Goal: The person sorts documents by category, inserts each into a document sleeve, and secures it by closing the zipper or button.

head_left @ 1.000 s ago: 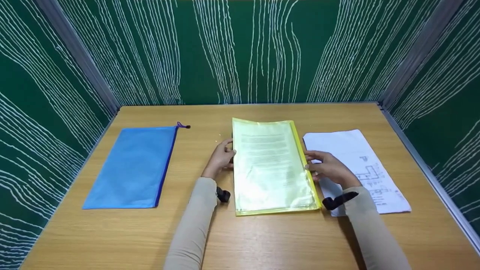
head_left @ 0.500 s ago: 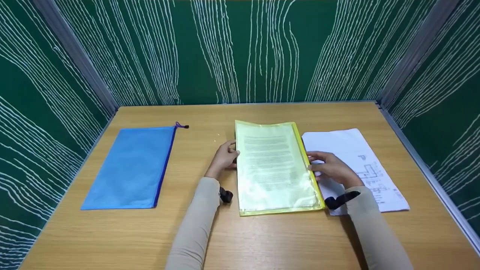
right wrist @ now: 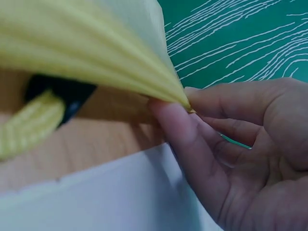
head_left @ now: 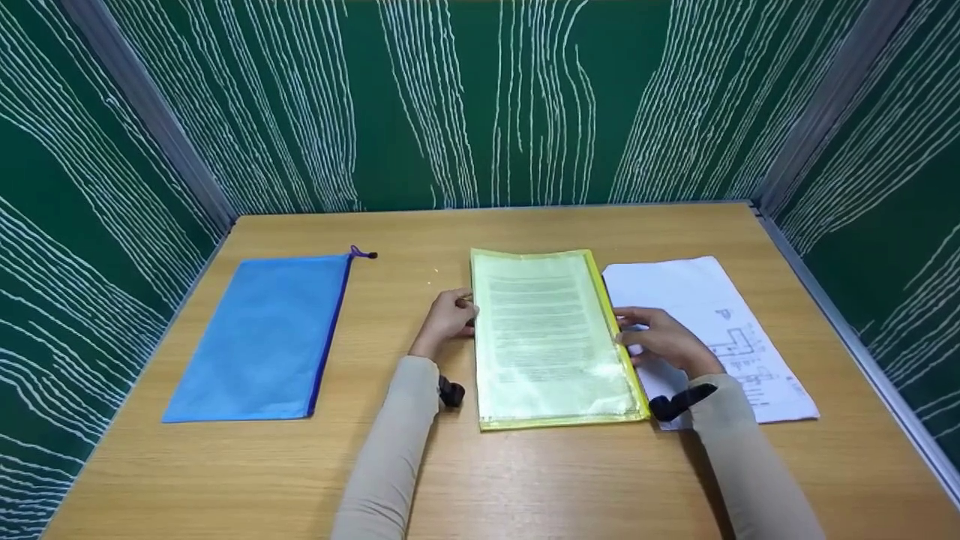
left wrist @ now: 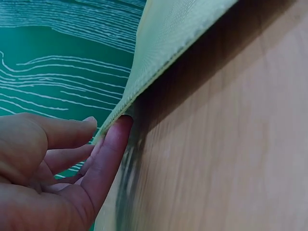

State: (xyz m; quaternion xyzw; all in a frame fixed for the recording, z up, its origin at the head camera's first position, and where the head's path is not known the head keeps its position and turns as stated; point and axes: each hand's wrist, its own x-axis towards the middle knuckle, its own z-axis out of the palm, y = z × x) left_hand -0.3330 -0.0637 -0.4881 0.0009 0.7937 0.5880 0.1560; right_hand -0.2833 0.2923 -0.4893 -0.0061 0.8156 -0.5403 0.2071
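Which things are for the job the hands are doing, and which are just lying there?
In the job:
yellow document pouch, held by left hand and right hand
printed page inside

Just lying there, it seems:
blue document pouch
white paper with drawings

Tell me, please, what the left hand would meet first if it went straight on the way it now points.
Most likely the yellow folder, whose left edge the left hand pinches; whether the hand would slide beneath it or push it is hard to tell.
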